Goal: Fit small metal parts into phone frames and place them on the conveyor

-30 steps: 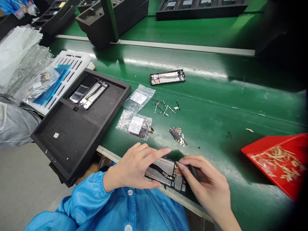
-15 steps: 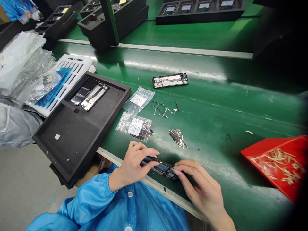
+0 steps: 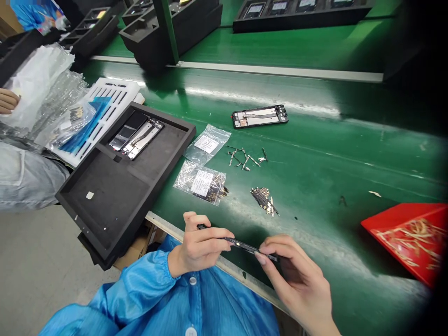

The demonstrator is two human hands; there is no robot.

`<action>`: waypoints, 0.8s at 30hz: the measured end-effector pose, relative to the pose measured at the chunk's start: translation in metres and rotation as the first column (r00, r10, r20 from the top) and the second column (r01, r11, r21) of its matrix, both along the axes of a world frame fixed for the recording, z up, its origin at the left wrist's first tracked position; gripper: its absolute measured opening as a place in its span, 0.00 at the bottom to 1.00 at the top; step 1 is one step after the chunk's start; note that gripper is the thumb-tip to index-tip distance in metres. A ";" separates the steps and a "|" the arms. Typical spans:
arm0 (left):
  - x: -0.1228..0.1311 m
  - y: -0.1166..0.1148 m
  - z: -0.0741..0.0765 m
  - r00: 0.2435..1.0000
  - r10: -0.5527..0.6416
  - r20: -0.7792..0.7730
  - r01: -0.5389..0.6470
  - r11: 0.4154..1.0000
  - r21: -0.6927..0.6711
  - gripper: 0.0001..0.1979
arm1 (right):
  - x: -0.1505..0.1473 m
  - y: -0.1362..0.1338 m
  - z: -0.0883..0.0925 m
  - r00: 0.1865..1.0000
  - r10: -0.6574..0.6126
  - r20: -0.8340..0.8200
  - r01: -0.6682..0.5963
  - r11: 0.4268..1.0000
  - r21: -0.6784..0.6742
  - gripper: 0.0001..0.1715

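My left hand (image 3: 198, 245) and my right hand (image 3: 297, 275) both grip a thin phone frame (image 3: 241, 244), held edge-on over the near edge of the green belt (image 3: 315, 154). The left hand pinches its left end, the right hand its right end. Just beyond the frame lie a pile of small gold flex parts (image 3: 264, 199) and a scatter of similar parts (image 3: 245, 158). Another phone frame (image 3: 260, 116) lies flat farther out on the belt.
A black foam tray (image 3: 105, 191) with phone frames (image 3: 138, 136) overhangs the bench at left. Two clear bags (image 3: 203, 182) lie beside it. A red bin (image 3: 409, 233) of gold scraps sits right. Another person's hand (image 3: 7, 100) and plastic bags are at far left.
The phone frame has been turned from lying face-up between my hands to edge-on. My left fingers have curled in to pinch its end. The view has shifted slightly.
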State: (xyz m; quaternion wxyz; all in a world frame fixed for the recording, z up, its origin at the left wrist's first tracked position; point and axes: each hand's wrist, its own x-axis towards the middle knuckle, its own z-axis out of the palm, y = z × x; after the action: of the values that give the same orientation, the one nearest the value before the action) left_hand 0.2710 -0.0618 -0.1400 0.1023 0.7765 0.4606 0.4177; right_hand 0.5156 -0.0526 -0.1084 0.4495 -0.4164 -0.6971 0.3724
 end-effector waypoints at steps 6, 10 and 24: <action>0.008 0.002 0.011 0.993 0.063 0.097 -0.065 0.997 0.028 0.06 | -0.001 0.000 -0.003 0.968 -0.001 0.250 -0.086 0.937 0.338 0.26; 0.009 0.003 0.012 0.988 0.043 0.147 -0.050 0.998 0.040 0.08 | -0.002 0.004 -0.010 0.951 0.007 0.309 -0.137 0.906 0.400 0.32; -0.001 0.002 0.019 0.969 0.125 0.215 -0.100 0.987 -0.126 0.33 | 0.097 0.149 0.043 0.813 -0.223 0.539 0.116 0.968 0.225 0.24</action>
State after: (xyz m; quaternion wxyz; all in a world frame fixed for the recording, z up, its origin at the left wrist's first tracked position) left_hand 0.2701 -0.0602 -0.1211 0.1735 0.6903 0.5128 0.4800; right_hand 0.6126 0.0959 -0.0653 0.2930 -0.5251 -0.7888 0.1275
